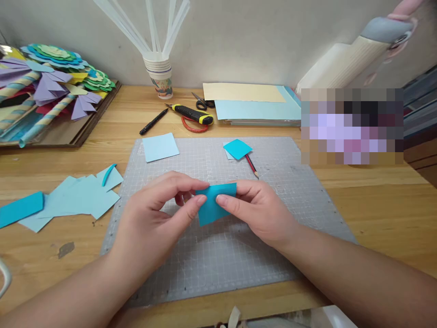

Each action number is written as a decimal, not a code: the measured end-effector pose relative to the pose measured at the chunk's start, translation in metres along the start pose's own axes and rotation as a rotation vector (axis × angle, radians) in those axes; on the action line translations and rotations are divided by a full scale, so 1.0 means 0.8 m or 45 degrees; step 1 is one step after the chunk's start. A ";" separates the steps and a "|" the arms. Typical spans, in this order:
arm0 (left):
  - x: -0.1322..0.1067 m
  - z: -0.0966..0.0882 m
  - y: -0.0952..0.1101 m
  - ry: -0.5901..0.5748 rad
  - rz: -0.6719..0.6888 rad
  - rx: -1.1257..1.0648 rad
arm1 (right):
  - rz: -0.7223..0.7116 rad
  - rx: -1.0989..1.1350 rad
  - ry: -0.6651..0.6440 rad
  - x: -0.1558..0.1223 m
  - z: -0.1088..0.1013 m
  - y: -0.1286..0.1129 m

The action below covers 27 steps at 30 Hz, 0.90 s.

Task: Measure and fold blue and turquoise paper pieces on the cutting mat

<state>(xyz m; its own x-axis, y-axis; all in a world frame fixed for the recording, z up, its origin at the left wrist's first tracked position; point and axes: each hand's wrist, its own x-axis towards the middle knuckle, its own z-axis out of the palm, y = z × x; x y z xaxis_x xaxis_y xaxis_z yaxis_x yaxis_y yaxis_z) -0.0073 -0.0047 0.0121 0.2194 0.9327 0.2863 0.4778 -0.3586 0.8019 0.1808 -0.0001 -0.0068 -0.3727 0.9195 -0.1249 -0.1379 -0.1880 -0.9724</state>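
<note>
A small bright blue piece of paper is held up over the grey cutting mat. My left hand pinches its left edge between thumb and fingers. On the other side my right hand grips it, thumb across the front and fingers behind. Beyond the hands, another bright blue paper square lies on top of a paler piece, beside a red and black pencil. A light blue square sheet rests at the mat's upper left.
Light blue paper pieces and a folded blue strip lie left. Behind the mat are a black pen, yellow-black pliers or cutter, scissors, paper sheets, and paper cups holding clear strips. Paper flowers stand far left.
</note>
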 end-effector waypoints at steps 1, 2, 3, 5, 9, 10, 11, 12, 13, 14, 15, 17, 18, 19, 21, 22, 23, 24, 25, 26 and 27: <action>0.000 0.000 -0.001 0.000 0.008 -0.002 | -0.013 -0.004 0.003 0.000 0.000 0.000; 0.001 0.001 -0.002 -0.001 0.010 -0.004 | -0.023 -0.009 0.006 0.000 0.001 0.000; 0.001 0.001 -0.002 -0.003 0.002 -0.005 | -0.031 -0.013 0.009 0.000 0.001 0.000; 0.001 0.001 -0.003 -0.022 -0.025 -0.006 | -0.048 -0.031 0.010 0.000 0.001 0.000; 0.002 0.002 -0.002 -0.063 -0.056 -0.006 | -0.055 -0.127 0.027 -0.003 0.001 0.002; 0.003 0.002 -0.001 -0.071 -0.058 -0.008 | -0.044 -0.154 0.037 -0.003 0.001 0.003; 0.003 0.002 -0.001 -0.076 -0.058 -0.010 | -0.035 -0.175 0.044 -0.003 0.000 0.004; 0.003 0.002 0.000 -0.080 -0.055 -0.013 | -0.030 -0.192 0.044 -0.004 0.000 0.004; 0.002 0.002 0.000 -0.080 -0.044 -0.015 | -0.031 -0.206 0.039 -0.004 0.000 0.005; 0.002 0.002 0.000 -0.079 -0.034 -0.014 | -0.041 -0.218 0.033 -0.004 0.000 0.005; 0.002 0.001 0.001 -0.076 -0.022 -0.012 | -0.062 -0.227 0.037 -0.004 0.000 0.005; 0.002 0.001 0.001 -0.078 -0.006 -0.006 | -0.132 -0.225 0.067 -0.005 0.000 0.006; 0.002 0.000 0.001 -0.083 -0.002 -0.001 | -0.177 -0.220 0.088 -0.005 0.000 0.006; 0.002 0.000 0.001 -0.090 -0.002 0.003 | -0.225 -0.223 0.107 -0.006 0.001 0.006; 0.001 -0.001 0.001 -0.103 0.003 0.013 | -0.311 -0.273 0.136 -0.007 0.001 0.005; 0.001 -0.001 0.000 -0.109 0.010 0.018 | -0.340 -0.316 0.150 -0.007 0.001 0.005; 0.001 -0.001 0.000 -0.114 0.016 0.021 | -0.359 -0.359 0.167 -0.008 0.001 0.005; 0.000 -0.001 -0.001 -0.117 0.025 0.022 | -0.365 -0.392 0.183 -0.008 0.001 0.004; 0.000 -0.001 -0.002 -0.118 0.027 0.021 | -0.358 -0.411 0.191 -0.008 0.001 0.004; 0.000 -0.002 -0.002 -0.115 0.030 0.019 | -0.346 -0.417 0.193 -0.007 0.001 0.004; 0.000 -0.002 -0.003 -0.113 0.030 0.017 | -0.331 -0.414 0.191 -0.007 0.001 0.003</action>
<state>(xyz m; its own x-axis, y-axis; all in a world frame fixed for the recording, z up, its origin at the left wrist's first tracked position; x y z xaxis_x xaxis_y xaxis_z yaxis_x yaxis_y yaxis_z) -0.0098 -0.0041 0.0107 0.3048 0.9171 0.2570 0.4828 -0.3814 0.7883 0.1817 -0.0060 -0.0086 -0.2229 0.9664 0.1282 0.0954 0.1525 -0.9837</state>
